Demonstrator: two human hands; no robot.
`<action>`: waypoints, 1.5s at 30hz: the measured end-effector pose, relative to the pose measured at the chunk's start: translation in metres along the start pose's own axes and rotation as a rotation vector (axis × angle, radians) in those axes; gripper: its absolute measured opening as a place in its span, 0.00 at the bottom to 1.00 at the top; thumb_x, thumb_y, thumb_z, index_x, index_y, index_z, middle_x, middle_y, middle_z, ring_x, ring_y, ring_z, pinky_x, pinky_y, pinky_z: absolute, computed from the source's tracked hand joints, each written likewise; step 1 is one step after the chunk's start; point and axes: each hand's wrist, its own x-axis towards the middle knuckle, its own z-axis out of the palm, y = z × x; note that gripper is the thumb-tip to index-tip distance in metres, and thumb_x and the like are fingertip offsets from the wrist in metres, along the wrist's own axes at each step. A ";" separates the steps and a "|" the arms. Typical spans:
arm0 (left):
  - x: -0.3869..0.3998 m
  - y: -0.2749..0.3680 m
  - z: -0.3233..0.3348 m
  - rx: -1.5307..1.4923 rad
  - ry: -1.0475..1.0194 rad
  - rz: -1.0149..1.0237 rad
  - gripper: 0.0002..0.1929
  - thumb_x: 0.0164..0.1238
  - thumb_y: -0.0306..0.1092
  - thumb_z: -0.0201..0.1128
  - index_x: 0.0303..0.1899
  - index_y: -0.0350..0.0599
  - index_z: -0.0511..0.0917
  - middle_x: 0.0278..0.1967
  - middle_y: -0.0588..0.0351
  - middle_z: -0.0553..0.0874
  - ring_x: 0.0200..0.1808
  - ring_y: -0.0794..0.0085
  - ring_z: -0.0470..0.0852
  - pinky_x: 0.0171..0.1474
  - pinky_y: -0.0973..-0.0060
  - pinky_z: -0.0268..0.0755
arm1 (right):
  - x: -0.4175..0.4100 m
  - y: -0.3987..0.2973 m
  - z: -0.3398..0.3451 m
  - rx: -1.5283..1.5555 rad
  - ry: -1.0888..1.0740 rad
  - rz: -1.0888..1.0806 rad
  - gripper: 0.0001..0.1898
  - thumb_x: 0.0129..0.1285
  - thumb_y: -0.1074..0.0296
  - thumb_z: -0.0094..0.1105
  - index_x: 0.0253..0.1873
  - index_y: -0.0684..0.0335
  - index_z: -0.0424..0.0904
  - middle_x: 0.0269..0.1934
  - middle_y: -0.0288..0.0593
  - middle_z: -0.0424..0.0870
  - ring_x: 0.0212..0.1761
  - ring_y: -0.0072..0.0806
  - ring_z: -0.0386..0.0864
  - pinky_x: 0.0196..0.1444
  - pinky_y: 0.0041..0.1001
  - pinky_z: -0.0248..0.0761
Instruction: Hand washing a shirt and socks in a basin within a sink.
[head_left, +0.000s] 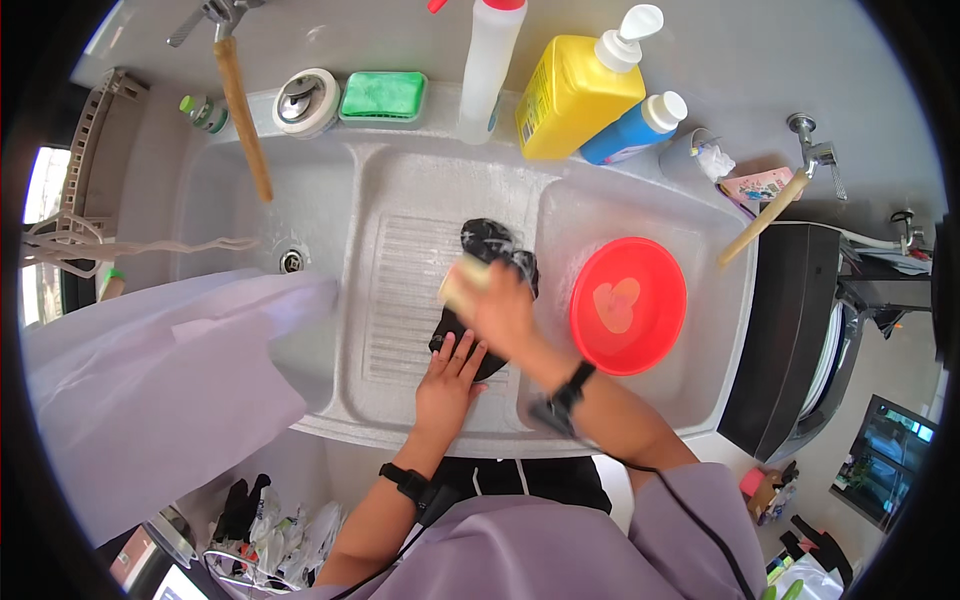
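Note:
A wet black sock (450, 322) lies on the ribbed washboard panel (409, 262) in the middle of the sink. My left hand (444, 390) presses its lower end down, fingers spread over the cloth. Above it, my right hand (499, 307) grips a pale yellow block (463, 285), blurred by motion; whether it is a brush or a soap bar I cannot tell. The block is over the sock, partly hiding it. More black fabric (487, 236) with white suds is bunched just beyond my right hand; I cannot tell if it is a second sock.
Right of the washboard, a red plastic basin (628, 307) sits in a sink bowl. Along the back ledge stand a green soap bar (384, 95), a white spray bottle (489, 71), a yellow pump bottle (577, 97) and a blue bottle (634, 127). Pale fabric (172, 375) hangs over the left bowl.

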 end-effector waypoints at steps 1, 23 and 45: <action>0.004 0.002 0.001 -0.002 0.000 0.010 0.39 0.48 0.42 0.72 0.67 0.56 0.68 0.70 0.58 0.66 0.70 0.55 0.64 0.66 0.58 0.66 | 0.031 0.031 0.005 -0.030 0.064 0.114 0.27 0.58 0.50 0.62 0.63 0.44 0.75 0.43 0.51 0.72 0.39 0.46 0.74 0.34 0.42 0.72; -0.001 -0.007 0.009 -0.034 0.030 -0.047 0.32 0.53 0.46 0.69 0.62 0.54 0.74 0.67 0.59 0.72 0.69 0.58 0.68 0.64 0.60 0.69 | -0.001 -0.006 -0.008 0.110 -0.127 -0.144 0.33 0.52 0.50 0.65 0.66 0.38 0.72 0.42 0.49 0.71 0.40 0.43 0.73 0.33 0.42 0.67; 0.016 0.004 -0.019 -1.646 0.308 -0.947 0.12 0.79 0.36 0.43 0.56 0.46 0.68 0.49 0.56 0.78 0.46 0.72 0.79 0.45 0.69 0.75 | -0.074 0.078 -0.004 0.919 -0.005 0.809 0.27 0.66 0.50 0.59 0.65 0.57 0.73 0.50 0.49 0.80 0.48 0.38 0.81 0.49 0.30 0.73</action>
